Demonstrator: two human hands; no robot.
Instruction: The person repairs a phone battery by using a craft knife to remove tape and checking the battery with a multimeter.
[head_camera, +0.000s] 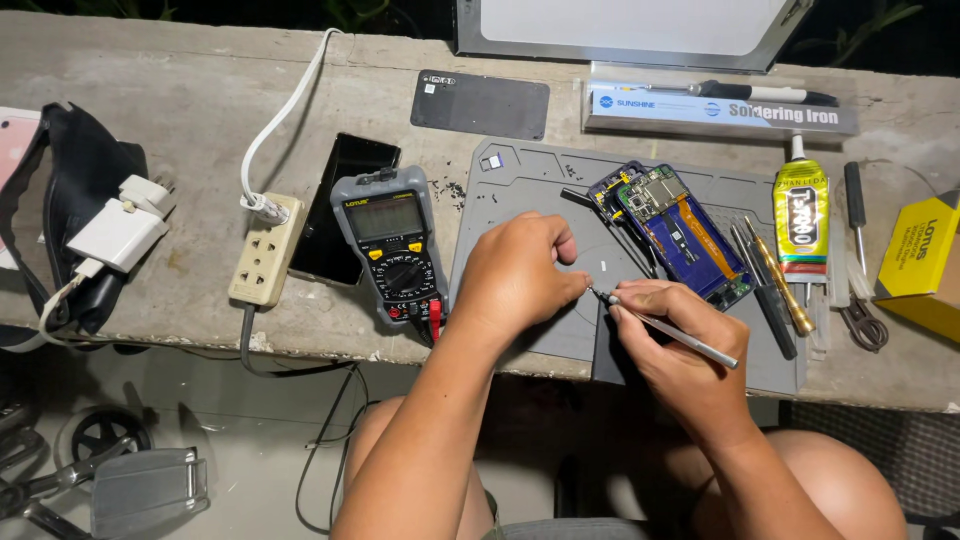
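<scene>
Rough concrete bench, lit from above, dark beyond its far edge; I log the items outward from the hands.

1. Slim metal tool, pen-like. My right hand is closed around its shaft in a writing grip, tip pointing left.
2. Left hand, fingers curled and pinched together just where the tool tip ends. Whatever it holds is too small to make out; I cannot tell its kind.
3. Grey work mat under both hands, on the bench near its front edge.
4. Opened phone, back cover off, circuit board and blue interior exposed, lying on the mat just beyond my right hand. Disassembly looks well advanced by my judgement; the board remains seated and nothing is closed up again.
5. Dark back panel, set apart at the far side of the bench.
6. Row of screwdrivers and tweezers right of the phone; glue tube beside them; yellow box at the right edge.
7. Soldering iron box beyond the mat.
8. Multimeter left of the mat, a dark phone partly beneath it.
9. Power strip with white cable.
10. White charger on a black pouch, far left.
</scene>
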